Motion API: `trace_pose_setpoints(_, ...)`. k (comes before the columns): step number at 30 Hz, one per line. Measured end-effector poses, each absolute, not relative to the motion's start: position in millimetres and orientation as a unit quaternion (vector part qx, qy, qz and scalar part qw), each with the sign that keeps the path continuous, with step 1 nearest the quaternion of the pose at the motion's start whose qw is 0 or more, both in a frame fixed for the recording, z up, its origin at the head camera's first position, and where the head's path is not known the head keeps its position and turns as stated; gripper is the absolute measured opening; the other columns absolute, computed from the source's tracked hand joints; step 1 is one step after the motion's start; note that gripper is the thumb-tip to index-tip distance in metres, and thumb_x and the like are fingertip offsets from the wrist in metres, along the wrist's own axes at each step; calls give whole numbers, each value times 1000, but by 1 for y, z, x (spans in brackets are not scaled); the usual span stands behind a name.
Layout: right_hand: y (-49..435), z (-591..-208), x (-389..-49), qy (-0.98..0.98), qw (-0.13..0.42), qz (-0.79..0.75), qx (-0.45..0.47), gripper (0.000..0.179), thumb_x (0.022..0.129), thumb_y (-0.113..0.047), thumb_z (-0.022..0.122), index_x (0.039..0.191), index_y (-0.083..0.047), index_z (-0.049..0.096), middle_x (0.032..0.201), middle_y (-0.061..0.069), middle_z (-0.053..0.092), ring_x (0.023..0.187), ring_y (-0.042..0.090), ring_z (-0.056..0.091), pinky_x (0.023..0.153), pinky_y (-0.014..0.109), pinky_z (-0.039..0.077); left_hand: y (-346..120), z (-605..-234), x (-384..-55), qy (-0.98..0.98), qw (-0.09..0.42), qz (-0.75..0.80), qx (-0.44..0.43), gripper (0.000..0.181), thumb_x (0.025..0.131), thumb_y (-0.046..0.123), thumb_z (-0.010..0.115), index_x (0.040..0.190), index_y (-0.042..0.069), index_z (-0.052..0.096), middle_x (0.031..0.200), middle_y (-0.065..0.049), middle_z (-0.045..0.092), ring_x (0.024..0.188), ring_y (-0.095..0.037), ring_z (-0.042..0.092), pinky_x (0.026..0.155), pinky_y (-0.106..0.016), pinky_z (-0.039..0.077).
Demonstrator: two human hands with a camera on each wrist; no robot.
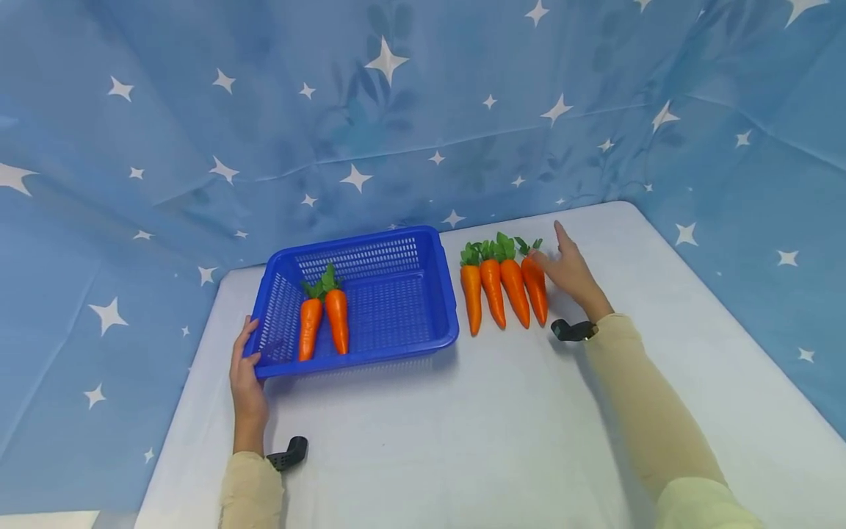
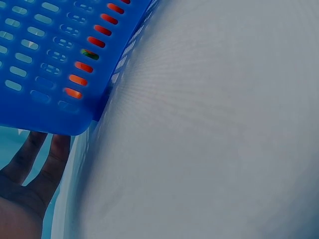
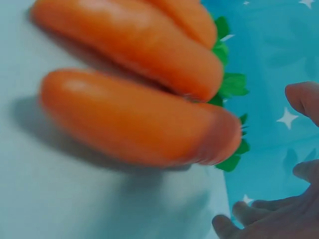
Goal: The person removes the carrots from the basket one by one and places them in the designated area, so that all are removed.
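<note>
A blue plastic basket point(image 1: 370, 358) with perforated walls stands on the white table, holding two carrots with green tops, a left carrot point(image 1: 310, 328) and a right carrot point(image 1: 337, 320). My left hand point(image 1: 248, 389) touches the basket's left rim near its front corner; in the left wrist view its fingers point(image 2: 52, 162) reach the rim fairly straight, their tips hidden. Right of the basket lie several carrots point(image 1: 492, 292) in a row, tops away from me. Over the top of the rightmost carrot point(image 1: 535, 290) hovers my right hand point(image 1: 573, 273), fingers spread, gripping nothing; the right wrist view shows a gap between them.
The white table point(image 1: 410, 455) extends in front of the basket and to the right of the carrots. A blue curtain point(image 1: 264, 125) with white stars hangs along the table's back and sides. A black wrist device point(image 1: 288, 455) sticks out beside my left wrist, another point(image 1: 572, 330) beside my right.
</note>
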State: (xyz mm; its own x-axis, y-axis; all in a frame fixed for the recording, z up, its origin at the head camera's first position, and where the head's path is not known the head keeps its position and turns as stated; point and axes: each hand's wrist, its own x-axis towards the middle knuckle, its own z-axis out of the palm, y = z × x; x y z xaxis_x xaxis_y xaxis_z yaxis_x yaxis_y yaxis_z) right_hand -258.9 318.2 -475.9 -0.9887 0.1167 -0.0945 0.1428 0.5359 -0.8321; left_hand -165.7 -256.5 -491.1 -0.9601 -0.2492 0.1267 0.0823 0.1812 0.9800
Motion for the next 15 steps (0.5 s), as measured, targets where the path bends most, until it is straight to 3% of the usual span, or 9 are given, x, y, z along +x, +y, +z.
trace_pose_setpoints(5,318,-466,-257,869,28,-488,76,100,106,-58,51,171,-22,-15,177,16,-16,162,46,-5,121,75,8,-256,-491,-166,-760,130,-634,56,64,103,13,29,163,24,47,173,19,27,162,-21,20,127,-54,22)
trace_pose_setpoints(15,307,-452,-264,867,8,-494,59,98,106,-61,50,171,-24,-14,176,12,-24,161,43,-13,120,76,4,-256,-490,-167,-759,127,-636,55,65,102,13,29,163,24,47,173,19,27,162,-19,19,128,-55,20)
